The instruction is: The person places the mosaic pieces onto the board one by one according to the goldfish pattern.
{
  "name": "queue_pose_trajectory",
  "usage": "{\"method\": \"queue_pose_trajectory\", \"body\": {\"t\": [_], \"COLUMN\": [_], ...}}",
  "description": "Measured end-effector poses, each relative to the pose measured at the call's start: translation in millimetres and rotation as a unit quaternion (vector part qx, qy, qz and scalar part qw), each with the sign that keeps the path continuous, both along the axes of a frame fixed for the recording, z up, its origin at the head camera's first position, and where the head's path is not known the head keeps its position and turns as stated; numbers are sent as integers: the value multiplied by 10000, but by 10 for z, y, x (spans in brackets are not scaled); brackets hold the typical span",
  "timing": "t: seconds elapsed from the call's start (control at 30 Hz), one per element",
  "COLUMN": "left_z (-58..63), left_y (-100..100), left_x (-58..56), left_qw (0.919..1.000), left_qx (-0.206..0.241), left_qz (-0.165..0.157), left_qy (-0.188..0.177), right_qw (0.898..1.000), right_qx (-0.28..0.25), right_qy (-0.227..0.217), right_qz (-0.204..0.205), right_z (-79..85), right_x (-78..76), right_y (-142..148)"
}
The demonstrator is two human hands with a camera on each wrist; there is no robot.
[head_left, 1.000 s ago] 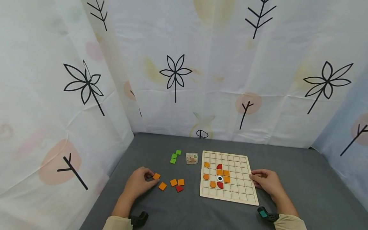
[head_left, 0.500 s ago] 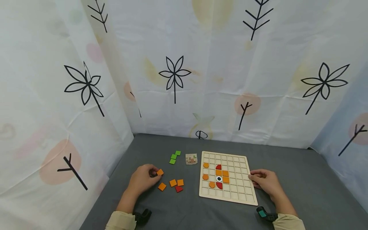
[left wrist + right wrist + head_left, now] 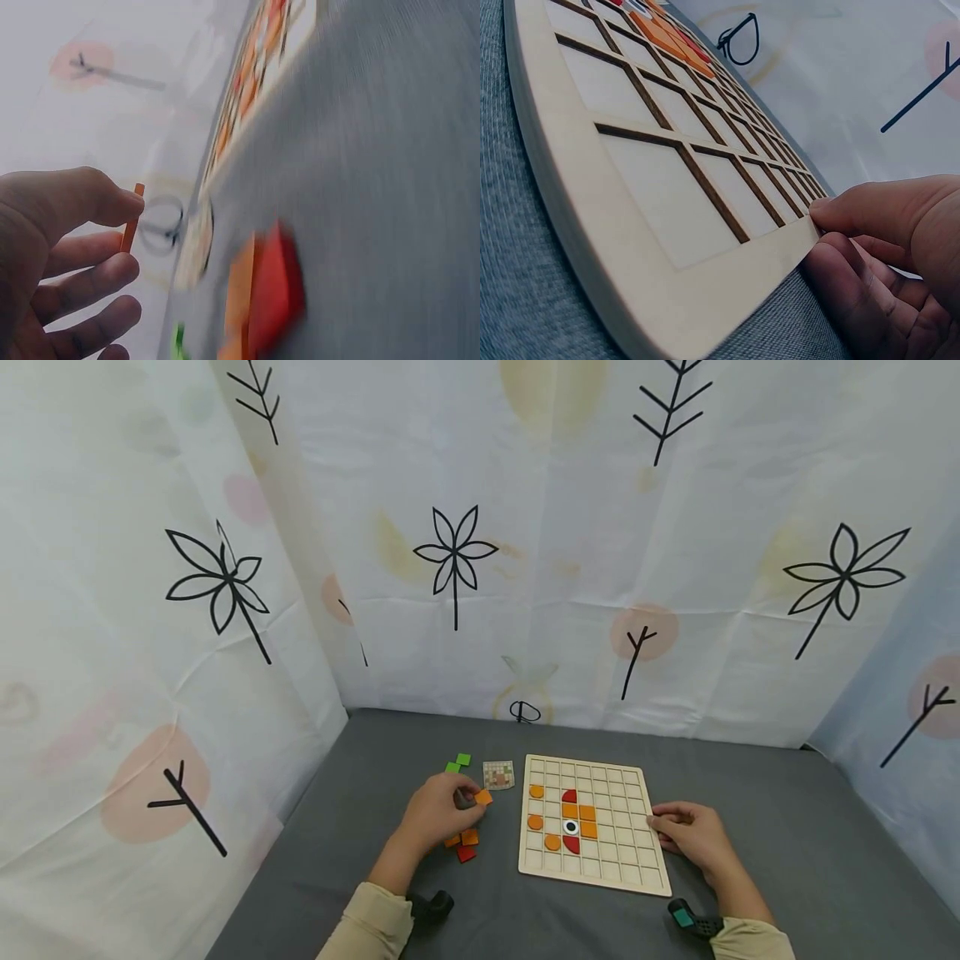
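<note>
My left hand (image 3: 441, 810) pinches an orange square tile (image 3: 483, 797) between thumb and fingertips, left of the wooden grid board (image 3: 630, 860). In the left wrist view the tile (image 3: 133, 217) shows edge-on, held up off the cloth. My right hand (image 3: 692, 833) grips the board's right edge, thumb on top and fingers below, as the right wrist view shows. On the board lie orange squares (image 3: 588, 822), orange discs (image 3: 536, 822), red quarter-round pieces (image 3: 570, 796) and a white disc with a black dot (image 3: 571, 827).
Below my left hand lie orange tiles (image 3: 469, 837) and a red piece (image 3: 467, 853), partly hidden. Green tiles (image 3: 463, 760) sit behind that hand, next to a small pattern card (image 3: 498, 775). Grey cloth (image 3: 525, 927) covers the table; a printed curtain (image 3: 555, 568) hangs behind.
My left hand has carried the orange square tile to the right and slightly farther back, toward the board. It now covers some loose tiles. My right hand stays at the board's edge.
</note>
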State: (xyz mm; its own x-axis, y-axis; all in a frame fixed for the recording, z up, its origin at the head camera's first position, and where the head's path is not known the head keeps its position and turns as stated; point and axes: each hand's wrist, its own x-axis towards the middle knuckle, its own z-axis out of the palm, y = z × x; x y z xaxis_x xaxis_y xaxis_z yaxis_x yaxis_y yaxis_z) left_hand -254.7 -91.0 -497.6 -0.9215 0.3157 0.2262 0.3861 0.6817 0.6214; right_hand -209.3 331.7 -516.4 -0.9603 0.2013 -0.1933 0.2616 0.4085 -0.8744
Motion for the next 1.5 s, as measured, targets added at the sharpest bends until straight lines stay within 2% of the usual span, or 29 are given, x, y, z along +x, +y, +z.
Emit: {"method": "queue_pose_trajectory", "body": {"t": [0.37,0.57,0.73,0.9,1.1,1.23,1.5], "left_z": [24,-17,-76,-136,-160,-155,-177], "left_y": [774,1071,1261,1383,1445,1448,1430], "left_x": [-9,41,67,62,71,89,90], "left_qw": [9950,9879,9818,9756,9703,9689,9694], "left_qx": [-178,-191,-284,-521,-818,-1009,-1020], "left_qz": [-975,-1524,-1839,-2053,-2144,-2123,-2108], "left_qy": [105,196,366,584,771,769,730], "right_qw": [10000,10000,10000,10000,9999,9999,9999], "right_qx": [13,41,32,22,109,107,45], "right_qy": [-23,-18,-42,-39,70,122,91], "right_qz": [-37,-46,-11,-51,-9,31,33], "right_z": [-28,-28,-28,-21,-12,-5,-20], "right_x": [-18,-22,-11,-19,-10,-2,-6], "right_y": [5,11,14,5,-3,-5,4]}}
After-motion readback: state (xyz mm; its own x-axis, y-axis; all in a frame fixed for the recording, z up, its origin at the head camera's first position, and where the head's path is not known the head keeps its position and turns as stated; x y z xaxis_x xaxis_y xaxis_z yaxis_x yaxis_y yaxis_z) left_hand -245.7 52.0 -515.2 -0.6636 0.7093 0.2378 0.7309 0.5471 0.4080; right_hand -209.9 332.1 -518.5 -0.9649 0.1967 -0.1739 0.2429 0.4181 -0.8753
